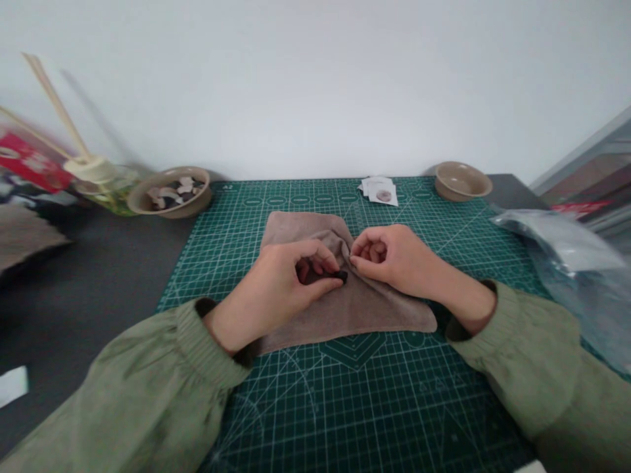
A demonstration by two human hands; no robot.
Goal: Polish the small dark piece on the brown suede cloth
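Observation:
A brownish-pink cloth [340, 309] lies spread on the green cutting mat [355, 407], bunched up near its middle. Over its left part, my left hand [290, 282] pinches a small dark piece [344, 276] between thumb and fingertips; most of the piece is hidden, so its kind does not show. My right hand [394, 256] is closed on a gathered fold of the cloth, just to the right of the dark piece. The fingertips of both hands are close together but apart.
A tan bowl [170, 211] of small pieces stands back left, beside a reed diffuser [98, 174]. Small printed cards [382, 192] lie at the mat's far edge. Another tan bowl [462, 187] is back right, with a clear plastic bag [576, 263] nearer. A white wall rises behind.

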